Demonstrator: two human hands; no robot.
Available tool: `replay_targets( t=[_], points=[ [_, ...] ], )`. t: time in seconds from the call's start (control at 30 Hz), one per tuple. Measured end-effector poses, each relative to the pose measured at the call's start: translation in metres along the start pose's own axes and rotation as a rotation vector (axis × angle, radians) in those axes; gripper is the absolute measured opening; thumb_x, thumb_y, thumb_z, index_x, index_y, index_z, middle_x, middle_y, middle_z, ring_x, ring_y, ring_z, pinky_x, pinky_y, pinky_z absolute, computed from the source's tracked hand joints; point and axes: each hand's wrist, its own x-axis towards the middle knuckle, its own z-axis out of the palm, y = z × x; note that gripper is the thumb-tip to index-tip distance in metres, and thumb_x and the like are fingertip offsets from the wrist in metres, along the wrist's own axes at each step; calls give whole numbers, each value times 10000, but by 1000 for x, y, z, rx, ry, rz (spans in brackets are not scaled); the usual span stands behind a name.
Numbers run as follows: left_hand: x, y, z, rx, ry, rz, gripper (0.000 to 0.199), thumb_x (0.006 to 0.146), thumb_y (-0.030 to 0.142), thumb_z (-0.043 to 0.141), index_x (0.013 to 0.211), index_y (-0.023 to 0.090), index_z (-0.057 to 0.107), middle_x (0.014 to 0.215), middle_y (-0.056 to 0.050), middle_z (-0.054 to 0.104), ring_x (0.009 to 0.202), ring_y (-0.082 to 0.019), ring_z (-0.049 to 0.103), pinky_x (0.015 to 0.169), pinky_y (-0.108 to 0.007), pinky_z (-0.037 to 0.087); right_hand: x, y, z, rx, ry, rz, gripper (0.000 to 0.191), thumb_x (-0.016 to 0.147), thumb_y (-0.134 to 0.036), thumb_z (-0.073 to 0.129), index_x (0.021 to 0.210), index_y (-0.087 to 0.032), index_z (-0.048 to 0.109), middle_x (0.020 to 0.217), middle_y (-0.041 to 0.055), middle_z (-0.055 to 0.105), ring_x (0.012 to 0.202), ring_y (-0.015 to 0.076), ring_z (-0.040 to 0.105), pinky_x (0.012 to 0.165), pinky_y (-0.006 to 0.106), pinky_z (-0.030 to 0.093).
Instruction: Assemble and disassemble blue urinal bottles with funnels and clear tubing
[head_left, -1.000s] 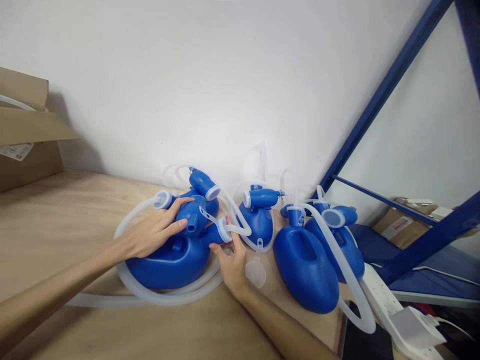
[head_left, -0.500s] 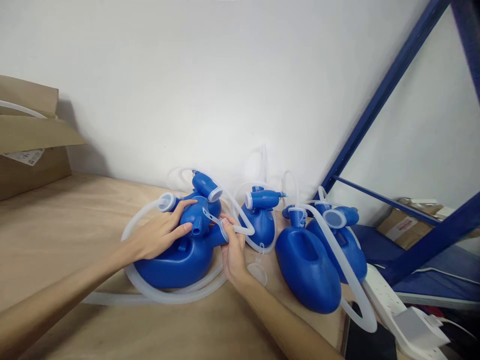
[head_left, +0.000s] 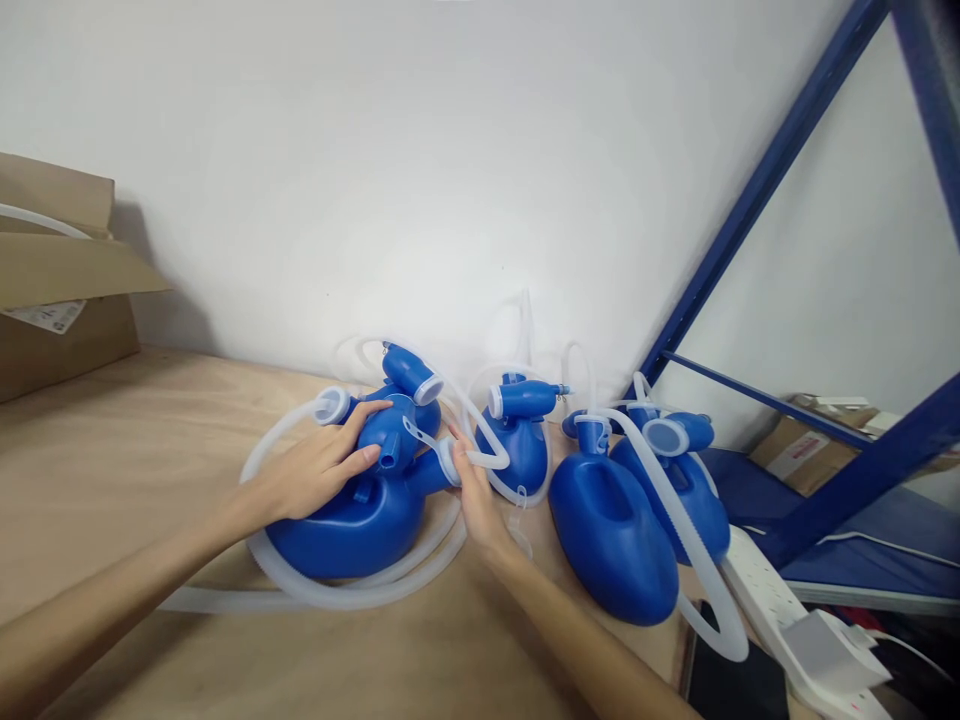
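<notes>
A blue plastic urinal bottle [head_left: 345,535] lies on its side on the wooden table, its neck pointing right. My left hand [head_left: 322,470] is wrapped over its top, thumb and fingers around a rounded blue part with a short spout [head_left: 389,450]. My right hand [head_left: 480,495] is at the mouth of the neck, its fingers against a white cap [head_left: 448,460]. From the cap, a white strap with holes [head_left: 420,432] reaches up to the left. Some of my right fingers are hidden behind the cap. A translucent corrugated hose [head_left: 337,597] loops around the bottle.
Several more blue urinal bottles [head_left: 611,540] with hoses stand behind and to the right. A loose translucent cap with strap [head_left: 519,520] lies beside my right wrist. At right are a power strip [head_left: 757,590], a dark flat object [head_left: 739,670] and a blue rack [head_left: 750,220]; at left, a cardboard box [head_left: 67,345].
My right hand has shifted slightly right and its fingers have straightened against the cap on the neck. My left hand keeps its hold. The view has moved slightly.
</notes>
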Motion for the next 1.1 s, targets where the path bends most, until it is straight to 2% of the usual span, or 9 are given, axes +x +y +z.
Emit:
replay_targets(
  t=[0.13,0.2,0.27,0.33,0.43,0.53,0.67,0.83,1.1],
  points=[
    [1,-6,3,1,31,30,705,1038,622,246,1617,220,291,1224,-120,742,1083,-366,708,1009,-465,462,5,-55,-38,-423,-455,309,473,857,-665,688,896,-208,805,816,53,791,681,198,728,538,303,600],
    [0,-9,4,7,42,36,694,1040,616,248,1614,229,305,1197,-118,751,1073,-369,712,1012,-474,461,0,-88,-46,-627,-652,427,550,910,-681,607,748,-184,775,720,71,773,532,171,684,469,285,559],
    [0,-11,4,2,51,49,688,1040,609,255,1614,234,310,1236,-122,740,1100,-367,706,999,-461,474,-7,-113,-43,-783,-646,252,534,976,-623,550,731,-198,762,609,34,723,487,157,653,477,270,536],
    [-1,-12,4,-11,61,60,682,1038,605,259,1616,246,303,1355,-123,691,1172,-363,682,992,-439,485,-12,-123,-32,-901,-512,-67,419,1019,-519,541,875,-214,789,703,23,748,621,182,706,601,297,578],
    [-2,-12,4,-36,74,80,657,1041,592,253,1609,266,306,1493,-101,601,1287,-353,624,1027,-422,476,-9,-110,-16,-1007,-441,-523,298,1019,-340,593,1271,-258,727,1255,68,741,1163,261,698,989,414,571],
    [-2,-11,4,-63,81,109,635,1048,570,251,1601,265,314,1543,-93,554,1358,-340,573,1082,-418,448,1,-81,-9,-1006,-571,-708,434,1041,-264,549,1473,-274,583,1528,64,582,1426,239,531,1200,449,428],
    [-3,-11,6,-43,96,125,666,1041,574,311,1617,241,292,1605,-115,482,1405,-358,526,1123,-444,419,8,-57,-10,-942,-554,-741,468,1057,-316,530,1525,-285,521,1525,55,590,1392,213,574,1170,424,467],
    [-3,-6,3,2,61,115,883,931,675,543,1648,279,214,1605,-122,482,1362,-392,561,1097,-480,453,6,-58,-12,-926,-544,-703,566,999,-369,638,1544,-320,492,1532,46,581,1404,244,564,1180,463,446],
    [2,1,-2,-64,214,154,743,849,627,684,1472,295,452,1662,-112,348,1452,-372,460,1166,-517,426,4,-67,-10,-1084,-634,-686,663,991,-349,644,1600,-331,383,1607,33,490,1346,266,578,1143,500,465]
  ],
)
